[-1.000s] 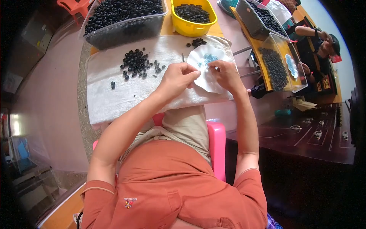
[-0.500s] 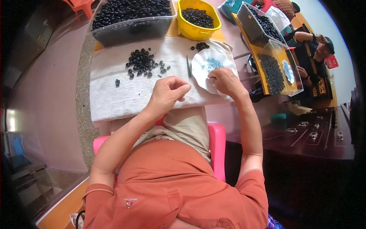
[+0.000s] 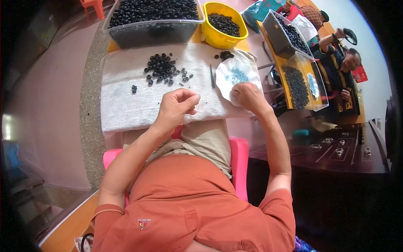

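My left hand point(image 3: 177, 107) is over the near part of a white cloth point(image 3: 126, 98), fingertips pinched together; whatever small piece it may hold is hidden. My right hand point(image 3: 247, 96) rests, fingers curled, on the near rim of a white paper plate point(image 3: 226, 71) with small blue pieces point(image 3: 237, 76) on it. A heap of black rings point(image 3: 161, 67) lies on the cloth beyond my left hand, and one stray ring point(image 3: 134, 88) lies to the left. A thin dark tool point(image 3: 212, 76) lies next to the plate.
A clear tub point(image 3: 151, 31) and a yellow bowl point(image 3: 222, 25), both full of black rings, stand at the table's far edge. At the right, more clear boxes point(image 3: 296, 80) of rings and another person point(image 3: 342, 67). A dark cabinet point(image 3: 336, 147) stands lower right.
My left hand has drawn back from the plate toward me, down to the near part of the cloth. My right hand stays at the plate's rim.
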Demonstrator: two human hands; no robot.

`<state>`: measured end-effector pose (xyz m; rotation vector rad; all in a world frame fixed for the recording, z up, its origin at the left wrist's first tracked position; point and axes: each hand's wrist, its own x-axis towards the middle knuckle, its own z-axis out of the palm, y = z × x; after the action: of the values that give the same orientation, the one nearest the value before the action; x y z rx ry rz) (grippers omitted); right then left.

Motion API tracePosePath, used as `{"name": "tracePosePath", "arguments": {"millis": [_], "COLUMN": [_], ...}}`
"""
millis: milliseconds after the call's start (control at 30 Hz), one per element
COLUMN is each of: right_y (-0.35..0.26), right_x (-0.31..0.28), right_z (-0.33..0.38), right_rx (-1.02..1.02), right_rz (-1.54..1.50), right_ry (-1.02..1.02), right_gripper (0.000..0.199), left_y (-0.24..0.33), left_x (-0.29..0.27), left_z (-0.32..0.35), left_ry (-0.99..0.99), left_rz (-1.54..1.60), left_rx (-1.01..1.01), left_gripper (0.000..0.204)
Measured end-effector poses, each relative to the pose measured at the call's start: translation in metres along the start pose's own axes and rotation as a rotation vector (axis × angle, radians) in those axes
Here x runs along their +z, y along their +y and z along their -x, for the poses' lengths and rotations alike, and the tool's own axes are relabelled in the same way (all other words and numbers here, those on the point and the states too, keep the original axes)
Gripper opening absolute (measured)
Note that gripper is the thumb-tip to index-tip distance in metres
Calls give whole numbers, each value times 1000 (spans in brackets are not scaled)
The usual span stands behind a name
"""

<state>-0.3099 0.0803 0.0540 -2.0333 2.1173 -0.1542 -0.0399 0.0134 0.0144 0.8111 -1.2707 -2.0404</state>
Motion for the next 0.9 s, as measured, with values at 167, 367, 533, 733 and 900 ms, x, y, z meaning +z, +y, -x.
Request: {"name": "tracePosePath", "arguments": {"millis": [167, 367, 533, 733, 900], "right_y": [-2, -11, -4, -3, -6], "right_x": [1, -13, -13, -17, -17], "right_z": [4, 2, -5, -15, -18], "right_rx": [74, 84, 24, 28, 20], "right_rz": [-55, 2, -28, -17, 51], "right_ry": [62, -61, -67, -128, -143], "right_gripper": [18, 18, 19, 17, 12], "left_y": [3, 3, 0, -5, -6], "left_x": [-6, -12, -15, -19, -19], "left_z": [4, 4, 3, 1, 2], "left_ry": [26, 35, 24, 9, 11], "left_rz": [40, 57, 101, 178, 164], "left_rx": [7, -7, -4, -20, -36], "left_gripper": [18, 18, 17, 16, 16]}}
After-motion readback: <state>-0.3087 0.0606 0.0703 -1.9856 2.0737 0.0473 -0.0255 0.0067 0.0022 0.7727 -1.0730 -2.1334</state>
